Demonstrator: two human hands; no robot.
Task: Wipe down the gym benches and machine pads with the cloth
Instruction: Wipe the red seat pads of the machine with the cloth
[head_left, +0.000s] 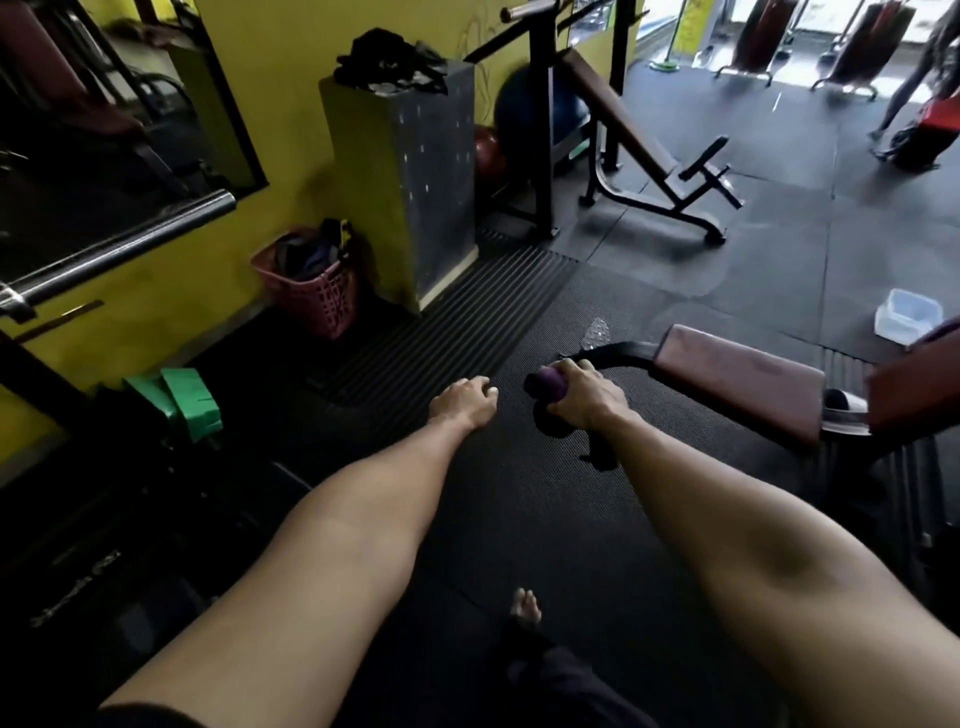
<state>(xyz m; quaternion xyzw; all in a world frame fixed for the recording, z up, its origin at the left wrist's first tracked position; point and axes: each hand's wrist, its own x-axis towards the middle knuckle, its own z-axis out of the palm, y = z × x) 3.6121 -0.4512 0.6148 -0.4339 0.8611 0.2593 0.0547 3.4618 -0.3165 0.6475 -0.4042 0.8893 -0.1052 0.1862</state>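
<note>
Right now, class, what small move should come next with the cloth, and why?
Probably carry the right hand to the right and lay the purple cloth on the brown bench pad. The cloth is bunched in that hand, short of the pad, by the black frame; the left hand holds nothing.
</note>
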